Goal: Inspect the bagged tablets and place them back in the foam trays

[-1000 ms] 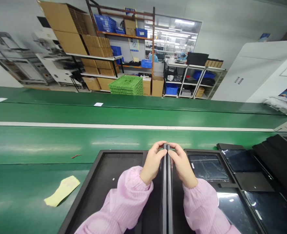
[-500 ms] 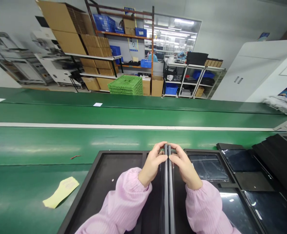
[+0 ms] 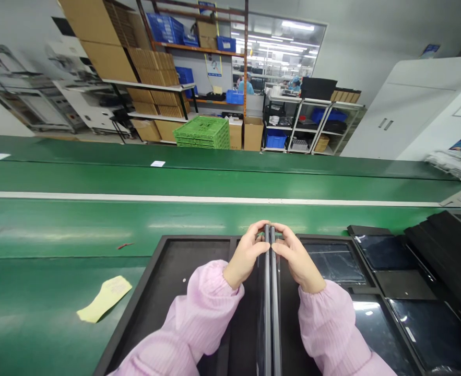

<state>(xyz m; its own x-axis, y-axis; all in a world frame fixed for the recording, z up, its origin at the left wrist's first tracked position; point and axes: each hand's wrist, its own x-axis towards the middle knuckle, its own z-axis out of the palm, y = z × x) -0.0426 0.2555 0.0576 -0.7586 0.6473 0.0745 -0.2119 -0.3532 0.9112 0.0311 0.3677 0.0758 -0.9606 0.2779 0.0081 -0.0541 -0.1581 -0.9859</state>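
Two thin dark panels stand on edge side by side over a black tray [image 3: 175, 238], nearly touching. My left hand [image 3: 246, 254] grips the top far end of the left panel [image 3: 268, 303], thumb and fingers around its edge. My right hand [image 3: 297, 257] holds the right panel [image 3: 275, 313] at the same height, its fingertips close to those of my left hand. The tray's left compartment shows a bare black bottom with a small white dot. Right of my right hand, flat dark panels [image 3: 334, 263] lie in tray compartments.
A yellow paper piece [image 3: 105, 298] and a red scrap [image 3: 125, 245] lie on the green surface [image 3: 38, 282] at left. Stacked black trays [image 3: 445, 256] stand at right. Beyond the bench are green crates [image 3: 202, 132], shelves, cartons and people behind a window.
Both hands keep their hold on the two upright panels. The view has shifted slightly, so the bench, tray and hands sit a little higher in the picture.
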